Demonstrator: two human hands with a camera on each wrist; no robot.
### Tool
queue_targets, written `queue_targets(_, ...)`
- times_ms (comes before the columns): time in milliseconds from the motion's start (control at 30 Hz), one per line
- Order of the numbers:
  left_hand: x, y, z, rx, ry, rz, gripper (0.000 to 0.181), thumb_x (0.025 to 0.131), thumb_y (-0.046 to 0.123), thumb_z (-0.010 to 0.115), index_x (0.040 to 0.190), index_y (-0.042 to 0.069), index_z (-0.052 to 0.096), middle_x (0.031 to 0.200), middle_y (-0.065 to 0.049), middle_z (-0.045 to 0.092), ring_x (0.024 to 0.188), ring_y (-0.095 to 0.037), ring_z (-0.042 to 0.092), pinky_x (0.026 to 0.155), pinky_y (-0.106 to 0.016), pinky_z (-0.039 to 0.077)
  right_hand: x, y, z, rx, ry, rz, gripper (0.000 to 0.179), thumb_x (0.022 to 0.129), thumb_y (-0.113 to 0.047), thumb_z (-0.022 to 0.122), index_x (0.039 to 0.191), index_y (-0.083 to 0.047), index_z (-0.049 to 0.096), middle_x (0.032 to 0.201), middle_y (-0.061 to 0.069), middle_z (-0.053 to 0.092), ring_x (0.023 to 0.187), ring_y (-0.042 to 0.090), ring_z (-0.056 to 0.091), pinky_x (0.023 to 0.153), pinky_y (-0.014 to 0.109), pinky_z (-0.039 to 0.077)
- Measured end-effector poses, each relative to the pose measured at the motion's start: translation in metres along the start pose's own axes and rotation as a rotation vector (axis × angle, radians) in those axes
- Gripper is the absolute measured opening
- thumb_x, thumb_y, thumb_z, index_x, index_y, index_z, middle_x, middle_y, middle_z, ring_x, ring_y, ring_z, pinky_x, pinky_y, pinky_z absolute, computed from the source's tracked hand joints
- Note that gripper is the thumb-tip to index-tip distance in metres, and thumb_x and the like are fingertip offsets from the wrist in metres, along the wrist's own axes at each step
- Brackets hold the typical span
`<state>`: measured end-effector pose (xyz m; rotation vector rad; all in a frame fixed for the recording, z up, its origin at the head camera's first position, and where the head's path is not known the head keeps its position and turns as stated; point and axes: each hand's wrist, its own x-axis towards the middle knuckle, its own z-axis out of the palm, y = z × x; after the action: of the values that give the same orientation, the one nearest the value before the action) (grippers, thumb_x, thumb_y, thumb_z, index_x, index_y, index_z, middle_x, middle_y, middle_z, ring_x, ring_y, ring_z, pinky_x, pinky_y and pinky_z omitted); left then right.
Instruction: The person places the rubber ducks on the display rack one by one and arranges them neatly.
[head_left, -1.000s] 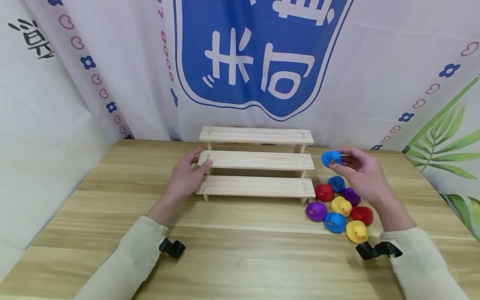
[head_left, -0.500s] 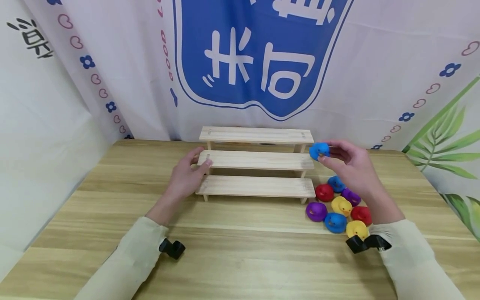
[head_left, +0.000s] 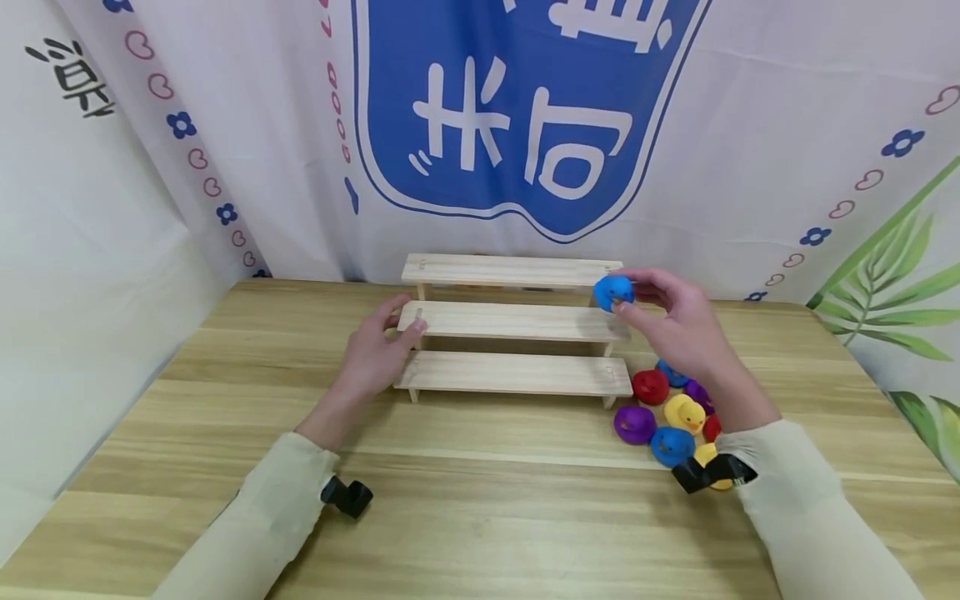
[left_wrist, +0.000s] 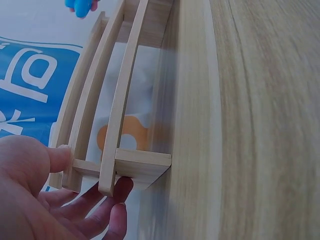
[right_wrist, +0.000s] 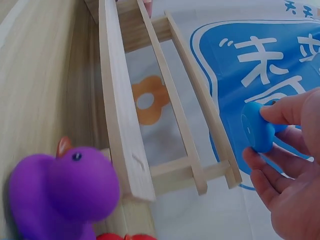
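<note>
A three-step wooden rack point(head_left: 510, 373) stands at the back of the table. My left hand point(head_left: 375, 354) grips its left end, thumb on top of the middle step and fingers beneath; the left wrist view shows the thumb point(left_wrist: 60, 157) against the wood. Between thumb and fingers, my right hand point(head_left: 678, 321) pinches a blue rubber duck point(head_left: 613, 292) in the air by the right end of the upper steps. In the right wrist view that blue duck point(right_wrist: 257, 127) is apart from the rack.
Several rubber ducks lie right of the rack: a red duck point(head_left: 650, 387), a purple duck point(head_left: 634, 424), a yellow duck point(head_left: 684, 413) and a blue duck point(head_left: 672, 446) among them. The right forearm partly covers others. A printed curtain point(head_left: 300, 167) hangs behind the table.
My right hand has carried the blue duck left and slightly up, from beside the rack to its right end. My left hand has stayed on the rack.
</note>
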<state>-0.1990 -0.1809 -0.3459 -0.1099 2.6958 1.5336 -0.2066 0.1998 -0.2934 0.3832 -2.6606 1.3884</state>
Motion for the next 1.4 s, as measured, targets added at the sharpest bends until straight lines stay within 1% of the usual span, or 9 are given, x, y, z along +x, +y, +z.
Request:
queue_targets(33,0.000,0.000,0.000,0.003,0.000,0.000,0.065,0.110,0.041,0.056,0.168,0.025,0.031,0.166,-0.021,0.043,0.129,-0.037,0.067,0.099,-0.046,0.058,0.002,-0.001,0.002,0.010,0.002,0.000,0.040,0.106,-0.021,0.066,0.145,-0.013,0.062,0.146,0.010,0.064,0.136,0.031,0.059,0.117,0.055,0.047)
queue_targets(167,0.000,0.000,-0.001,0.010,0.004,-0.007,0.065,0.110,0.042,0.056,0.168,0.026,0.031,0.164,-0.020,0.045,0.125,-0.035,0.069,0.094,-0.040,0.058,0.008,-0.007,0.010,0.039,-0.006,-0.025,0.039,0.105,-0.017,0.066,0.144,-0.013,0.063,0.146,0.010,0.065,0.136,0.031,0.059,0.117,0.055,0.047)
queue_targets(367,0.000,0.001,-0.001,-0.010,-0.003,-0.010,0.065,0.110,0.040,0.057,0.168,0.025,0.031,0.162,-0.019,0.048,0.126,-0.034,0.069,0.094,-0.041,0.059,0.016,-0.013,0.020,0.061,-0.037,-0.099,0.040,0.104,-0.015,0.068,0.143,-0.009,0.063,0.144,0.013,0.066,0.134,0.035,0.061,0.119,0.057,0.045)
queue_targets(567,-0.001,0.003,0.001,-0.024,-0.007,-0.020,0.064,0.110,0.041,0.056,0.168,0.028,0.032,0.164,-0.018,0.046,0.125,-0.033,0.068,0.093,-0.039,0.058,0.023,-0.020,0.029,0.081,-0.062,-0.080,0.040,0.104,-0.019,0.068,0.143,-0.013,0.064,0.141,0.010,0.067,0.132,0.032,0.061,0.116,0.053,0.048)
queue_targets(733,-0.004,0.004,0.001,-0.033,-0.016,-0.022,0.065,0.111,0.041,0.056,0.168,0.027,0.030,0.167,-0.021,0.041,0.133,-0.036,0.065,0.103,-0.046,0.056,0.031,-0.025,0.039,0.121,-0.084,-0.057,0.039,0.104,-0.019,0.067,0.143,-0.015,0.064,0.139,0.009,0.068,0.130,0.030,0.063,0.114,0.052,0.050)
queue_targets(833,-0.005,0.004,0.001,-0.026,-0.017,-0.013,0.065,0.111,0.041,0.056,0.169,0.027,0.030,0.167,-0.022,0.041,0.134,-0.036,0.064,0.104,-0.046,0.054,0.036,-0.028,0.045,0.132,-0.091,-0.048,0.039,0.104,-0.019,0.067,0.143,-0.016,0.064,0.138,0.009,0.068,0.129,0.031,0.064,0.113,0.052,0.052)
queue_targets(1100,-0.004,0.002,0.000,-0.026,-0.016,0.006,0.065,0.111,0.040,0.056,0.169,0.024,0.030,0.164,-0.023,0.044,0.125,-0.034,0.069,0.090,-0.035,0.056,0.045,-0.038,0.061,0.155,-0.099,-0.049,0.040,0.104,-0.020,0.068,0.144,-0.017,0.065,0.141,0.008,0.066,0.130,0.030,0.062,0.114,0.049,0.051)
queue_targets(1300,-0.003,0.000,0.000,-0.017,-0.010,0.012,0.066,0.111,0.040,0.056,0.169,0.023,0.030,0.164,-0.022,0.045,0.117,-0.031,0.073,0.085,-0.032,0.056,0.049,-0.044,0.072,0.175,-0.109,-0.054,0.039,0.103,-0.020,0.068,0.142,-0.017,0.066,0.141,0.008,0.066,0.128,0.029,0.062,0.114,0.047,0.051)
queue_targets(1400,-0.002,0.000,0.000,-0.014,-0.007,0.014,0.066,0.111,0.041,0.055,0.169,0.023,0.030,0.165,-0.021,0.044,0.117,-0.030,0.073,0.086,-0.033,0.056,0.052,-0.047,0.076,0.169,-0.108,-0.072,0.038,0.103,-0.020,0.067,0.141,-0.017,0.067,0.139,0.007,0.067,0.127,0.027,0.062,0.114,0.046,0.050)
